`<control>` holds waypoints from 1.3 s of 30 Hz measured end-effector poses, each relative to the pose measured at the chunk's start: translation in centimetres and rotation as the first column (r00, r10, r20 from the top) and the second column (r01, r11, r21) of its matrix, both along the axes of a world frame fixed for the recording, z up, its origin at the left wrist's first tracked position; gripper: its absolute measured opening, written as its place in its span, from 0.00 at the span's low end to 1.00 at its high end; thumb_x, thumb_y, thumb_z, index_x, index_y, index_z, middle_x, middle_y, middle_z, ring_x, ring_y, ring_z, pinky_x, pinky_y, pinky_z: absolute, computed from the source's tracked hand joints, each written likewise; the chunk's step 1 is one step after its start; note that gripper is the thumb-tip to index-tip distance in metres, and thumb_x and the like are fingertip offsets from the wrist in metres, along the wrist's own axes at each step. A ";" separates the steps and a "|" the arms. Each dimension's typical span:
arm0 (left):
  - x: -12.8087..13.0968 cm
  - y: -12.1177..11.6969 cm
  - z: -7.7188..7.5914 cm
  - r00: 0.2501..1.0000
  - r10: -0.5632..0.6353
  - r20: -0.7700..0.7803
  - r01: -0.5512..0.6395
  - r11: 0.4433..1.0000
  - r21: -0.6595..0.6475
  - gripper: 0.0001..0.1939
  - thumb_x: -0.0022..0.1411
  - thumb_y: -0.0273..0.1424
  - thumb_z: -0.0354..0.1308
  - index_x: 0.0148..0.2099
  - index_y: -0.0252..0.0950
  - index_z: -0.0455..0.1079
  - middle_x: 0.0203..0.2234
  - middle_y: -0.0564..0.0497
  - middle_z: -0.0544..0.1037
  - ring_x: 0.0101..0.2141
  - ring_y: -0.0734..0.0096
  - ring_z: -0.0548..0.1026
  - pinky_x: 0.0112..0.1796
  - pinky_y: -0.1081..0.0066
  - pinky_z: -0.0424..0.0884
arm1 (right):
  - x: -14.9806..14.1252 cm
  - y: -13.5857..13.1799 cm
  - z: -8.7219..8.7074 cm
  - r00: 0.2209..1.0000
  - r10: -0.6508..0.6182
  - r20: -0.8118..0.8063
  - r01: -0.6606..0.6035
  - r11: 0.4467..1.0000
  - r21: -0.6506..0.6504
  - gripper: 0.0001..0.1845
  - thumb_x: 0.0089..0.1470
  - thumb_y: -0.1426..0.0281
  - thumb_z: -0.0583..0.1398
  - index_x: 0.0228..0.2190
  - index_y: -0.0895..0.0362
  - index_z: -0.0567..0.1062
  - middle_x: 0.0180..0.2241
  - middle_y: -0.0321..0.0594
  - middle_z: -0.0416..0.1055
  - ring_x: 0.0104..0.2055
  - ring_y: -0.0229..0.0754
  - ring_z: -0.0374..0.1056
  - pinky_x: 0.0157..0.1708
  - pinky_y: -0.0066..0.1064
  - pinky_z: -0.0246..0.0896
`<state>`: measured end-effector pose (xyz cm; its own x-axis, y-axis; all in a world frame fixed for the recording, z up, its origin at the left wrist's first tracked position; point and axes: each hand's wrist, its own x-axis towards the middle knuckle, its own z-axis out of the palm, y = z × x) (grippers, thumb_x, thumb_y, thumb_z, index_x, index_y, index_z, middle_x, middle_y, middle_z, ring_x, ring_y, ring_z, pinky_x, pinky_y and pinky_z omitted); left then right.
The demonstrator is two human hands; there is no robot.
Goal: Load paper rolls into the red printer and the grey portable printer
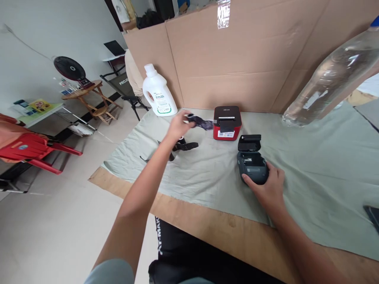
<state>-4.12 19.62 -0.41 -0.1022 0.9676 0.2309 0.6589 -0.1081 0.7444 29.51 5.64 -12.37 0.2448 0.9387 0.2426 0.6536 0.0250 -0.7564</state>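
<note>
My left hand (179, 125) pinches one end of a dark, shiny bundle (203, 123), blurred, that looks like a coiled cable. Its far end comes up to the left side of a red and black label printer (227, 132). Wrapped around the lower right side of a dark handheld label printer (255, 175) is my right hand (271, 189), thumb at its front edge. That printer's lid (249, 142) stands open, showing the bay inside. Below my left hand lie black straps (187, 146), partly hidden by my forearm.
A white detergent bottle (160, 94) stands at the back left, before a cardboard wall (231, 55). A large clear bottle (328, 79) leans at the right. Grey-green cloth (207, 177) covers the wooden table (225, 221). A dark flat object (372, 215) lies at the right edge.
</note>
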 end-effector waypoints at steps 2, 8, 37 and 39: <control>-4.1 1.6 -0.7 0.959 0.245 -0.144 -0.254 0.966 -0.042 0.20 0.56 0.29 0.66 0.51 0.36 0.68 0.39 0.50 0.79 0.36 0.68 0.76 0.40 0.70 0.70 | -0.1 0.0 0.0 1.000 0.003 -0.001 -0.003 1.000 0.010 0.51 0.43 0.46 0.69 0.61 0.58 0.63 0.53 0.53 0.59 0.60 0.62 0.58 0.59 0.54 0.58; -8.6 3.7 -5.1 0.874 0.324 -0.362 -0.439 0.846 -0.303 0.18 0.54 0.32 0.70 0.45 0.37 0.69 0.40 0.49 0.80 0.37 0.67 0.74 0.39 0.70 0.68 | -0.1 0.1 -0.1 1.000 -0.004 -0.012 0.004 1.000 -0.006 0.53 0.41 0.45 0.69 0.62 0.60 0.63 0.54 0.53 0.59 0.61 0.63 0.58 0.60 0.54 0.57; 3.5 -5.3 2.0 0.802 -0.087 0.592 0.017 0.992 0.122 0.27 0.57 0.57 0.63 0.37 0.36 0.69 0.22 0.54 0.76 0.23 0.70 0.77 0.28 0.72 0.74 | 0.3 0.0 3.3 0.991 0.058 0.117 -0.081 0.976 0.202 0.38 0.52 0.50 0.66 0.58 0.57 0.69 0.55 0.54 0.63 0.62 0.62 0.59 0.61 0.57 0.57; 7.0 -6.7 0.6 0.725 -0.187 0.663 0.162 0.982 0.100 0.27 0.54 0.56 0.67 0.36 0.36 0.69 0.23 0.55 0.77 0.24 0.70 0.78 0.28 0.71 0.75 | 0.7 0.1 6.5 0.974 0.155 0.164 -0.197 0.937 0.289 0.23 0.59 0.56 0.62 0.52 0.54 0.73 0.50 0.50 0.69 0.57 0.57 0.65 0.58 0.52 0.62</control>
<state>2.91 12.92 0.16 -0.0719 0.9771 0.2001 -0.0380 -0.2031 0.9784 30.21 5.79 -5.92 0.0271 0.8411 0.5402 0.7141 0.3619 -0.5993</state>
